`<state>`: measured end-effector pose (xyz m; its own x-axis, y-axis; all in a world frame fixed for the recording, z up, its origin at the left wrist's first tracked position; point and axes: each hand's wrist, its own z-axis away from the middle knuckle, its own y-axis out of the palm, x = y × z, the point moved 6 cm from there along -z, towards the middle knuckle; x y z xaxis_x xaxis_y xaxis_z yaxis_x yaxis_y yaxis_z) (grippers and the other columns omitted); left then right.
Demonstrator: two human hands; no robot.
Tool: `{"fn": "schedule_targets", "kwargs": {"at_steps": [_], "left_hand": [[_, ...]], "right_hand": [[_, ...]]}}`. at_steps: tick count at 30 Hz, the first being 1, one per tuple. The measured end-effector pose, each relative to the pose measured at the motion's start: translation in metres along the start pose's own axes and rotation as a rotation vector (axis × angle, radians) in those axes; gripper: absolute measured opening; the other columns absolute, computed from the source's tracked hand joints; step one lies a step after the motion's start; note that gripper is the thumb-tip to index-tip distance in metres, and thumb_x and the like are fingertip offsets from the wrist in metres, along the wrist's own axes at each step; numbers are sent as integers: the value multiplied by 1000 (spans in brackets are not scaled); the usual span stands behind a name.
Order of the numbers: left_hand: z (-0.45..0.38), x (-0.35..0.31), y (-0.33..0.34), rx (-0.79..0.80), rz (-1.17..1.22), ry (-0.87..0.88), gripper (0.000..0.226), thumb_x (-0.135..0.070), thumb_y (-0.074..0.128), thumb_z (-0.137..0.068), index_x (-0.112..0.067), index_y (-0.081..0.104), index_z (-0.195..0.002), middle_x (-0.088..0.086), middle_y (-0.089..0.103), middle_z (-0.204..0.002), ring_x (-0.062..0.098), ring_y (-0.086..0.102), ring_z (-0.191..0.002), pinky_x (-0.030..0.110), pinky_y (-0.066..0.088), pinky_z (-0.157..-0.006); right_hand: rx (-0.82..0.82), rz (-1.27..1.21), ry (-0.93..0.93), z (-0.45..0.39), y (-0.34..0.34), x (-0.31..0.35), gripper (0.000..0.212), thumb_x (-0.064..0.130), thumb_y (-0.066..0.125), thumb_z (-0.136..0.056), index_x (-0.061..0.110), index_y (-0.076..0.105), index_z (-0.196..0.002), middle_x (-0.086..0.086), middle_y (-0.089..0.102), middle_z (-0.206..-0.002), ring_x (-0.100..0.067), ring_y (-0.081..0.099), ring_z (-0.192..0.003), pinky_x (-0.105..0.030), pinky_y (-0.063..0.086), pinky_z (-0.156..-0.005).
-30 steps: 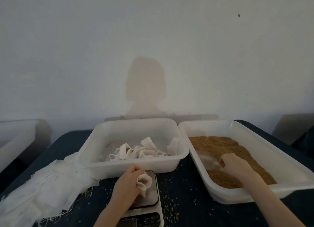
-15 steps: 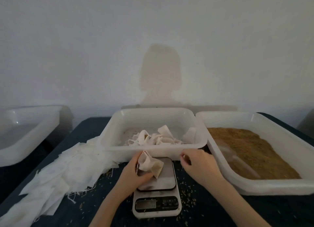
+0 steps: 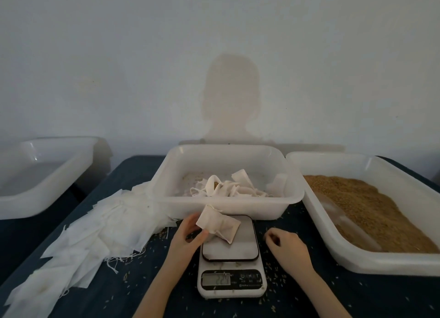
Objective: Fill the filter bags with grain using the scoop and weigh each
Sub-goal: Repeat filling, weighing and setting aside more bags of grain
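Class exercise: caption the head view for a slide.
Left hand holds a filled filter bag on the scale.

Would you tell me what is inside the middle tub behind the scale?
The middle tub holds a heap of filter bags and some loose grain; anything beneath the heap is covered.

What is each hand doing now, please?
Left hand: holds the filled filter bag over the scale.
Right hand: fingers loosely curled, holding nothing visible.
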<state>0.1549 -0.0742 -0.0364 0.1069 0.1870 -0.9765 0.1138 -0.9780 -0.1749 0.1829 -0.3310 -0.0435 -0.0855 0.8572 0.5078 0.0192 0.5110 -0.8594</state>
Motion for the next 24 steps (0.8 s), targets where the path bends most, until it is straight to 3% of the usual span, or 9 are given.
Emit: {"fn": "schedule_targets", "kwargs": {"at_steps": [9,13,16,19,21,24], "left_hand": [[3,3,-2,-17,-89,60,40,-26,65,-86,-45,51,-118,-27,57,-117,-5,54,-110,21,44,-86],[4,1,-3,-66,-145,85,38,-25,65,-85,-39,52,-118,-22,58,-115,-4,55,-105,16,43,-81],[3,-7,-5,-146,-269,124,23,-22,65,-86,-39,58,-100,-16,58,-105,-1,57,-91,20,46,-78],[-2,-26,-7,-195,-373,201,9,-20,64,-86,-26,65,-92,-9,60,-92,3,56,-80,21,47,-72],[-6,-47,-4,-177,-388,264,8,-19,64,-87,-22,64,-94,-11,61,-90,1,58,-81,15,48,-72],[-13,-89,4,-132,-382,355,13,-21,63,-87,-33,58,-88,-19,58,-89,-12,56,-82,3,43,-71]], "right_hand": [[6,-33,-10,1,1,-3,13,34,53,-93,39,60,-84,13,63,-74,-3,58,-65,-16,44,-57],[14,-27,-5,1,0,-3,14,33,53,-94,41,58,-83,15,64,-76,-2,59,-66,-16,46,-60],[17,-48,-1,2,-1,-2,15,33,53,-94,40,60,-82,14,65,-77,-3,60,-68,-21,51,-64],[18,-68,-1,2,-2,-2,16,33,52,-94,40,59,-81,14,65,-77,-4,60,-67,-20,50,-63],[30,-79,5,2,-2,-3,17,33,52,-95,40,59,-81,14,65,-77,-3,61,-68,-19,49,-64],[35,-98,7,1,-2,-3,18,33,52,-95,39,60,-80,14,65,-76,-2,61,-71,-16,45,-62]]}}
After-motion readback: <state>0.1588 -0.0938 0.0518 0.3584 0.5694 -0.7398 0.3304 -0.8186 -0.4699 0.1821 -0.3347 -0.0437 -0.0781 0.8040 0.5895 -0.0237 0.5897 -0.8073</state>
